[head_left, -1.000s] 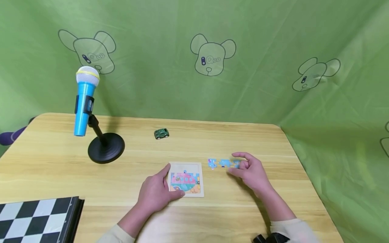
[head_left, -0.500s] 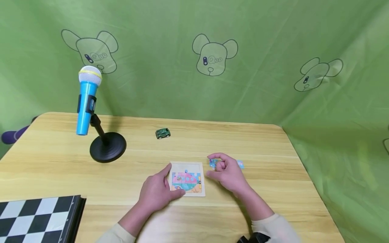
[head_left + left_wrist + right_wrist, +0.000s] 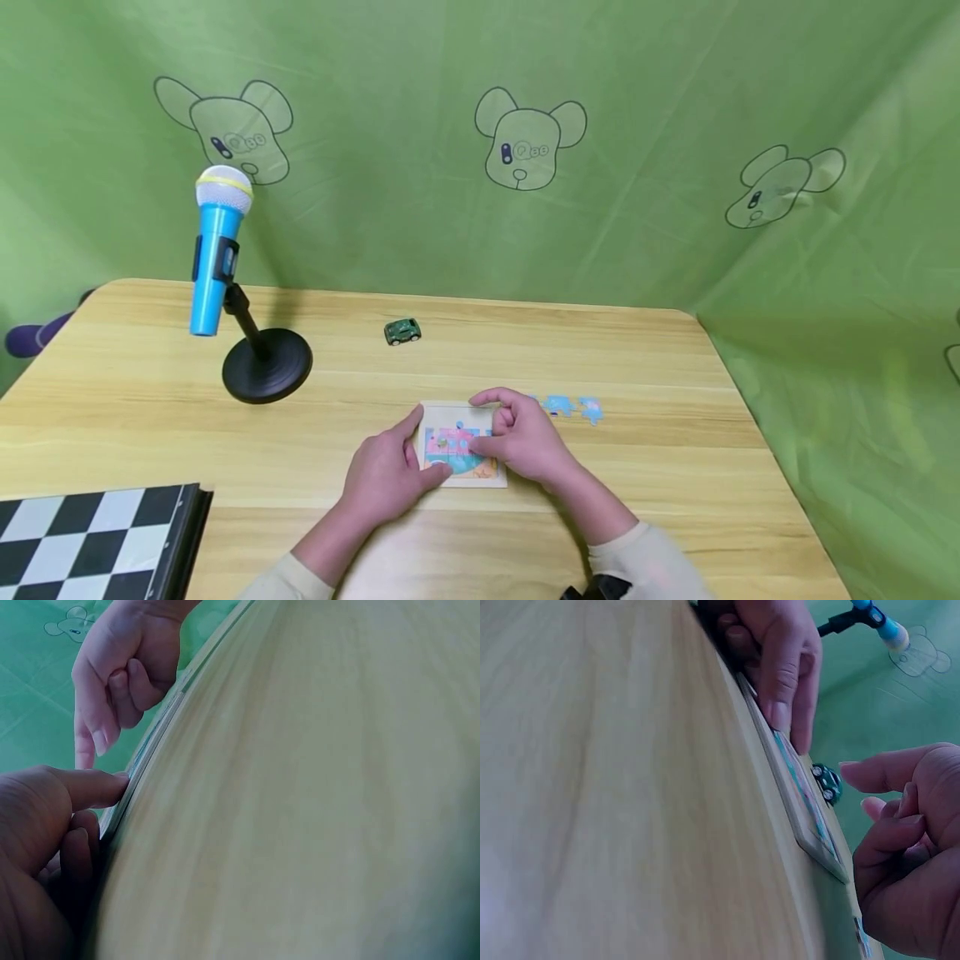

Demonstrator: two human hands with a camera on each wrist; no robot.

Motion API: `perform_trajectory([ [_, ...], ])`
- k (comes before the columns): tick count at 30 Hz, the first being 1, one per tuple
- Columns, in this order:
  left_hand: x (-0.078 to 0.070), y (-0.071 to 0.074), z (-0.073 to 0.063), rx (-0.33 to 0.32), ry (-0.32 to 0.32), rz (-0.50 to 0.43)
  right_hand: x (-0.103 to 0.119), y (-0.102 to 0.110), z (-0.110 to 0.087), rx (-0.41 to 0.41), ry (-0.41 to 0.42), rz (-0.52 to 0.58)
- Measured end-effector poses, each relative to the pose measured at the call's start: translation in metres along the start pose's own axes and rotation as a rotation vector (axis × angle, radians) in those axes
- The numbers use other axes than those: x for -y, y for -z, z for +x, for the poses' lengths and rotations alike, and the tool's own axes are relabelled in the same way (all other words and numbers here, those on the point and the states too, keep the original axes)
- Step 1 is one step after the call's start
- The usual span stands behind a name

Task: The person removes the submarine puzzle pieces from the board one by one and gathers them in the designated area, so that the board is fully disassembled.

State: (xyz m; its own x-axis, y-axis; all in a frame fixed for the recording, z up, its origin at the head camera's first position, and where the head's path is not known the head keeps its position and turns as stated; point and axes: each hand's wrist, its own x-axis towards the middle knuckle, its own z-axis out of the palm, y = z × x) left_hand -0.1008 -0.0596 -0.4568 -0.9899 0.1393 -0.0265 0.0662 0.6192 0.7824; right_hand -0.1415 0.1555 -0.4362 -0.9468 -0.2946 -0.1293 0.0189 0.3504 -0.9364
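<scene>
In the head view, a small square jigsaw puzzle board (image 3: 444, 414) with a pale frame lies on the table; pink, teal and orange pieces fill its lower part. My left hand (image 3: 382, 479) grips its left side, index finger at the upper left corner and thumb over the near edge. Above the board's right side hovers my right hand (image 3: 528, 442), thumb and index finger apart, other fingers curled in. Nothing shows between its fingers in the right wrist view. Loose blue jigsaw pieces (image 3: 558, 405) lie to the right, one partly hidden behind the right hand.
A green toy car (image 3: 402, 331) sits behind the board. At the left stand a blue toy microphone (image 3: 213, 267) on a black round base (image 3: 267, 367) and a checkered board (image 3: 97, 542) at the near corner. A green curtain (image 3: 420, 225) hangs behind the wooden table (image 3: 645, 525).
My right hand has moved left from the loose pieces to over the puzzle board, uncovering the rightmost piece. The left hand stays on the board.
</scene>
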Motion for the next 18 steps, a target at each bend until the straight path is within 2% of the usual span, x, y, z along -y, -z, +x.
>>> perform_trajectory([
  [7,0.000,0.000,0.000,-0.001,-0.005,0.006,0.003,-0.013,0.004,0.053,0.012,-0.025],
  [12,0.000,0.001,-0.001,0.015,-0.020,0.004,0.003,-0.019,0.005,0.097,0.030,-0.087],
  [18,0.001,0.003,-0.002,0.028,-0.032,-0.018,0.002,-0.021,0.006,0.109,0.056,-0.160],
])
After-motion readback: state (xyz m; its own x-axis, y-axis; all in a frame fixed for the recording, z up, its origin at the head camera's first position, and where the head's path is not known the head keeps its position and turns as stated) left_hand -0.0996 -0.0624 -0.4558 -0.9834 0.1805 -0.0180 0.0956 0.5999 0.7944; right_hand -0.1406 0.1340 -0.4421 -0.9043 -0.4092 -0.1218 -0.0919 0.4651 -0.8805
